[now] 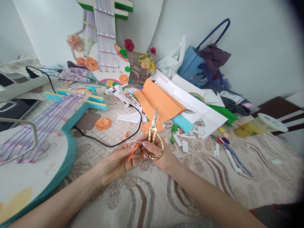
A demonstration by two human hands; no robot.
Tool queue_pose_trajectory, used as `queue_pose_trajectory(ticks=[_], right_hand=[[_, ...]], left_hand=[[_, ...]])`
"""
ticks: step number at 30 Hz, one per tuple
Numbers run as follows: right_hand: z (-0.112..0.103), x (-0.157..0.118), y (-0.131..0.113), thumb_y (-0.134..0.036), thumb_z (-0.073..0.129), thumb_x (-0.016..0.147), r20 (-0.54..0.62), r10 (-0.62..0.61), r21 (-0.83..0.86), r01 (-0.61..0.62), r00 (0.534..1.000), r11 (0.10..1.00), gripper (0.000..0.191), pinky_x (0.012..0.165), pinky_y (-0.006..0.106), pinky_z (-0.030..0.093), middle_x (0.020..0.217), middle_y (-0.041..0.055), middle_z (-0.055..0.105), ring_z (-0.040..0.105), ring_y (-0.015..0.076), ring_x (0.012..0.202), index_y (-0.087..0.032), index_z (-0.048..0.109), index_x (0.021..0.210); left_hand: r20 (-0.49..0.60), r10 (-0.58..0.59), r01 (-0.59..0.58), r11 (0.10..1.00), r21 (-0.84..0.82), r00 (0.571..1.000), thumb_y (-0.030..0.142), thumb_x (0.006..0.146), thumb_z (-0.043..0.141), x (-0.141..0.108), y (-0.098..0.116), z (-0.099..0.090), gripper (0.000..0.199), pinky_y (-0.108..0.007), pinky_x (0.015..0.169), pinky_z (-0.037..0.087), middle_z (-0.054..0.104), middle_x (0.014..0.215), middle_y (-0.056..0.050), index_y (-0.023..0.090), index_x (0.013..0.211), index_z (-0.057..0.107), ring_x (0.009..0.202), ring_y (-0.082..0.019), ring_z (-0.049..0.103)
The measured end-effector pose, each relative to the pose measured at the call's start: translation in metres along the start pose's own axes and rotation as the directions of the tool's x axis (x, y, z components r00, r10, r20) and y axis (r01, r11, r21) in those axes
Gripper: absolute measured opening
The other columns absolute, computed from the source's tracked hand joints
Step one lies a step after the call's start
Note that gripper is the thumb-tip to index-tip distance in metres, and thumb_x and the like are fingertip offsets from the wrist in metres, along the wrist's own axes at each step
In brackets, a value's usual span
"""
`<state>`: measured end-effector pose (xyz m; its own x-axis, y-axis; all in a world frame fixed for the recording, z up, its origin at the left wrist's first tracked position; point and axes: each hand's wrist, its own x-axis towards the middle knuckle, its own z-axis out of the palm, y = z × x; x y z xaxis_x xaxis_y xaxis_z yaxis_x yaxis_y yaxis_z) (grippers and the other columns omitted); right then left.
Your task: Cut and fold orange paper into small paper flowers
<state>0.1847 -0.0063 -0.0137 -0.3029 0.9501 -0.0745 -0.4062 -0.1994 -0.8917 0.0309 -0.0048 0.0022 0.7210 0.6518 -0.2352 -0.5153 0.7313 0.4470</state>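
Between the fingertips of my left hand [124, 155] is a small folded piece of orange paper [133, 152]. My right hand [158, 151] is closed around gold-handled scissors [154, 126], whose blades point up and away from me. Its fingertips meet those of the left hand at the orange paper, and a bit of orange shows there too. Just beyond the hands lies a large orange sheet [158, 99] with a cut piece at its near end. An orange paper flower [103, 123] rests on the table to the left.
A teal-edged cardboard guitar [68, 145] fills the left side. A white glue gun [121, 95] trails a black cable [111, 146]. White sheets [190, 101] and paper scraps [185, 146] lie right of centre. Another decorated guitar [106, 53] stands behind; a plastic cup [258, 125] lies on its side.
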Motion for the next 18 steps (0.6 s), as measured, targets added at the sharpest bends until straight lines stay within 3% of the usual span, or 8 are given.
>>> queue_pose_trajectory(ticks=[9,13,18], right_hand=[[0.0,-0.004,-0.002,-0.034,0.068,0.074,-0.023,-0.043,-0.128,0.04,0.999,0.991,0.02,0.046,0.021,0.041,0.06,-0.0032,0.056,0.051,0.0087,0.048,-0.018,0.059,0.083],[0.002,-0.005,-0.001,-0.036,0.065,0.076,-0.118,-0.095,-0.232,0.066,0.989,0.971,0.02,0.043,0.02,0.038,0.055,-0.004,0.053,0.047,0.0083,0.044,-0.017,0.058,0.079],[-0.011,0.001,-0.013,-0.038,0.055,0.081,-0.255,-0.201,-0.426,0.077,0.946,0.902,0.022,0.041,0.021,0.033,0.054,-0.0047,0.05,0.045,0.0088,0.043,-0.019,0.051,0.071]], left_hand=[[-0.025,0.049,-0.045,0.989,0.139,0.999,0.018,0.08,0.062,0.0,-0.001,-0.005,0.011,-0.014,0.058,0.043,0.059,0.064,-0.002,0.011,0.075,0.069,0.06,-0.007,0.053],[-0.054,0.05,-0.04,0.982,0.184,0.997,0.018,0.079,0.064,-0.002,0.0,-0.003,0.011,-0.016,0.056,0.041,0.059,0.064,0.0,0.013,0.087,0.07,0.055,-0.006,0.05],[-0.106,0.012,0.012,0.976,0.216,0.994,0.017,0.076,0.068,-0.006,0.001,-0.003,0.027,-0.016,0.054,0.04,0.059,0.064,0.0,0.014,0.103,0.067,0.054,-0.006,0.051]])
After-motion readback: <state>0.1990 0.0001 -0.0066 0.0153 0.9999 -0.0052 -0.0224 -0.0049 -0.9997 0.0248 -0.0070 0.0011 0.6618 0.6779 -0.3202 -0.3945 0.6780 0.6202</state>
